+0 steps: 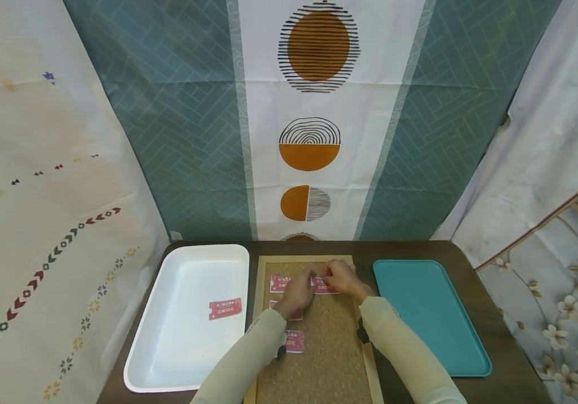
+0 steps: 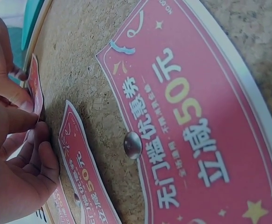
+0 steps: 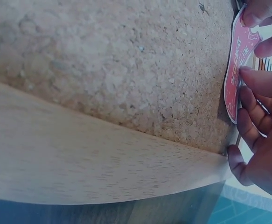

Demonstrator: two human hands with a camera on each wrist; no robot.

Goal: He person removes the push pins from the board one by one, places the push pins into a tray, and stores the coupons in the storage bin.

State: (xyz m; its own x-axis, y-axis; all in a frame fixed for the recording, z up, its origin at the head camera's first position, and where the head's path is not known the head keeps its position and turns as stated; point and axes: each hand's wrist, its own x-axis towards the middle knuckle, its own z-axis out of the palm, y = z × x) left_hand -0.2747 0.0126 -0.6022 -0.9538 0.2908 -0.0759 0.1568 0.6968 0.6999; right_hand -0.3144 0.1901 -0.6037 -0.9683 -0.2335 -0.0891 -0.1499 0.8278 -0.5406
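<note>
A pink-and-white paper coupon (image 1: 325,287) lies near the top of a wood-framed cork board (image 1: 334,348), between both hands. My left hand (image 1: 298,290) pinches its left end, fingertips right at the paper. My right hand (image 1: 342,278) reaches in from the right, with bent fingers and thumb at the coupon's upper edge. In the right wrist view, the right fingers (image 3: 261,84) touch the coupon (image 3: 238,65); anything small between the fingertips is hidden. Other coupons line the board's left side, and a round metal tack (image 2: 133,145) holds the nearest coupon (image 2: 187,126).
Left of the board stands a white tray (image 1: 168,325) with one loose coupon (image 1: 225,308) in it. A teal tray (image 1: 432,314) lies on the right. The dark table (image 1: 496,336) meets a patterned cloth (image 1: 309,112) behind.
</note>
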